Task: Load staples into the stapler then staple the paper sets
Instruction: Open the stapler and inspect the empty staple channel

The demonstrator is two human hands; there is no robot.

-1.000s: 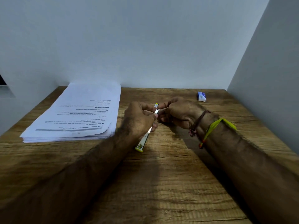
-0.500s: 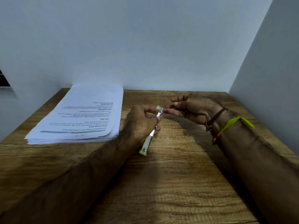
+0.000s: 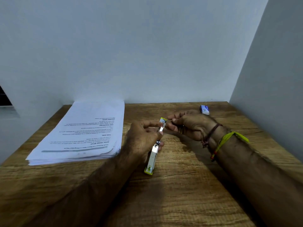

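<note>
My left hand [image 3: 144,138] grips the stapler [image 3: 155,148], near end propped on the wooden surface [image 3: 188,185], far end raised. My right hand [image 3: 188,125], fingers curled, sits just right of the raised tip; whether it pinches anything I cannot tell. Paper stack [image 3: 85,131] far left; small staple box [image 3: 205,109] far right.

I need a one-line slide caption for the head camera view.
Left hand holds the stapler over the table; right hand at its tip, paper stack beside.
</note>
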